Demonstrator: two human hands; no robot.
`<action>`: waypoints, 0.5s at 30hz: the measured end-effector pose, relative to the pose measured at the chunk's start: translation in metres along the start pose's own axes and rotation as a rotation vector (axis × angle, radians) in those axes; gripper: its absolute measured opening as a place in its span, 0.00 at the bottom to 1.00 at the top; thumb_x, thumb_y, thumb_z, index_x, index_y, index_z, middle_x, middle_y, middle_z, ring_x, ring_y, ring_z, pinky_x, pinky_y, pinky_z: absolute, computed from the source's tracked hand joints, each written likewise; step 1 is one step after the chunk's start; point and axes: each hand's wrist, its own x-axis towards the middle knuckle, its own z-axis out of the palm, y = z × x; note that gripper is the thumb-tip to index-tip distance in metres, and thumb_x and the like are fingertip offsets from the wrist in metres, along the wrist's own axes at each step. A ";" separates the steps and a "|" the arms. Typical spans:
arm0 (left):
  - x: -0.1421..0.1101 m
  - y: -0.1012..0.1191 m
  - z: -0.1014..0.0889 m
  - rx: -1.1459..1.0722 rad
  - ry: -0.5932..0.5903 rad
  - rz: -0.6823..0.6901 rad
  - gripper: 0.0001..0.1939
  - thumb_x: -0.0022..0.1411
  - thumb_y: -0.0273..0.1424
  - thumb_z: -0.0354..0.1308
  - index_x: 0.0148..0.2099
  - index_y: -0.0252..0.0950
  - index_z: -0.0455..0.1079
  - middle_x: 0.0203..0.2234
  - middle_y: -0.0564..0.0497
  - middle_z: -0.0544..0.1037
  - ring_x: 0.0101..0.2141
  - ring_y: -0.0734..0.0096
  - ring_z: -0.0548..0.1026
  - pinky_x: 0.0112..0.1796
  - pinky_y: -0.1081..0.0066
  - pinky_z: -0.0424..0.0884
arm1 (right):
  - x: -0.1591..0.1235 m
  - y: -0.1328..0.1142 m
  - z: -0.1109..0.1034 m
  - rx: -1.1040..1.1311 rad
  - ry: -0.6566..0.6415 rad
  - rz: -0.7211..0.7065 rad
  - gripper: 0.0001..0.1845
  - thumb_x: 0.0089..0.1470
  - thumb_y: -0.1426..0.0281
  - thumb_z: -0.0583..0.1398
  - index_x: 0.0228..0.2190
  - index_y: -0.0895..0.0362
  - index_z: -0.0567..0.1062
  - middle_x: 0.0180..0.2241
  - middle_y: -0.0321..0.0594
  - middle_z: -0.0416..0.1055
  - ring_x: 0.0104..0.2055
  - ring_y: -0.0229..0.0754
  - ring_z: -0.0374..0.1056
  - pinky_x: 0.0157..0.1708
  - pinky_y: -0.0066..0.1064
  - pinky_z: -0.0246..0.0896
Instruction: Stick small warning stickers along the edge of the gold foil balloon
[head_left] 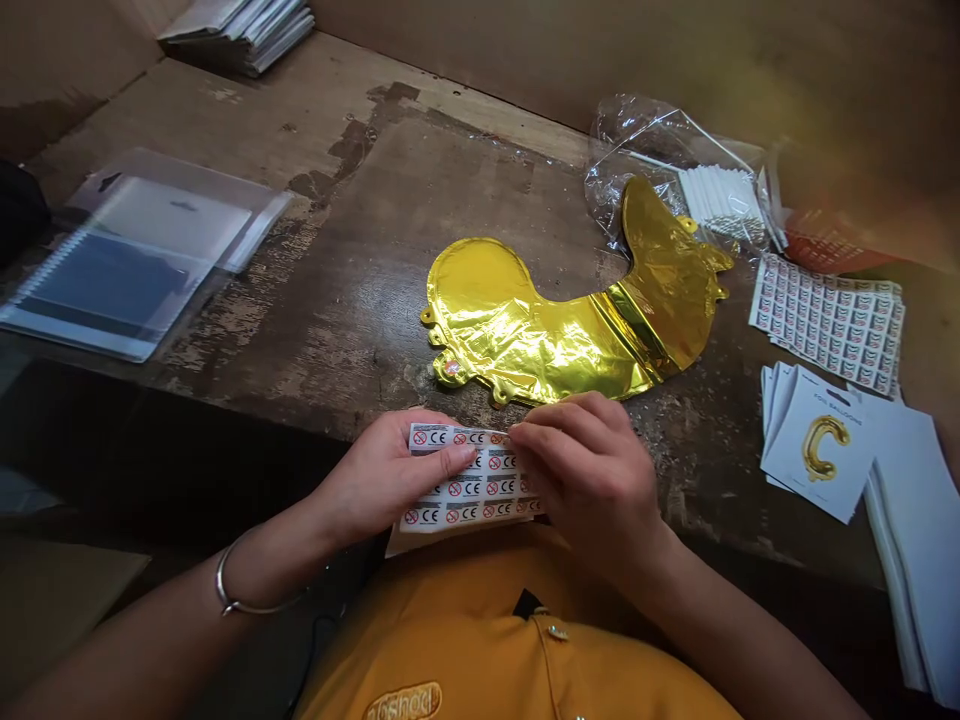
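Note:
My left hand (386, 475) grips a small sheet of warning-label stickers (469, 488) by its left side, thumb lying across it, at the near edge of the table. My right hand (592, 470) rests on the sheet's right part with its fingers curled and pinched at the top edge; what they pinch is hidden. Just beyond the hands lies a flat, folded gold foil balloon (570, 315) on the worn wooden table (315, 290).
A larger sticker sheet (829, 320) and a stack of white cards showing a gold letter (821, 445) lie at the right. A clear bag with white straws (705, 190) sits behind the balloon. Clear plastic sleeves (142, 250) lie at the left, papers (240, 30) at the far corner.

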 end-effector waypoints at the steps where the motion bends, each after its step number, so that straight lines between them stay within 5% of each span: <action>1: 0.000 0.000 0.000 -0.032 -0.008 -0.015 0.17 0.52 0.42 0.66 0.33 0.33 0.69 0.22 0.56 0.72 0.23 0.78 0.69 0.25 0.77 0.67 | -0.002 0.001 0.002 -0.046 0.019 -0.055 0.05 0.54 0.76 0.61 0.35 0.58 0.76 0.33 0.41 0.76 0.35 0.43 0.64 0.37 0.38 0.60; 15: 0.004 -0.003 -0.002 -0.184 -0.016 -0.017 0.18 0.51 0.40 0.68 0.28 0.32 0.66 0.18 0.59 0.69 0.19 0.83 0.66 0.20 0.81 0.64 | -0.007 0.018 0.017 -0.054 0.145 -0.372 0.11 0.57 0.79 0.56 0.41 0.61 0.73 0.37 0.44 0.76 0.34 0.39 0.70 0.37 0.35 0.66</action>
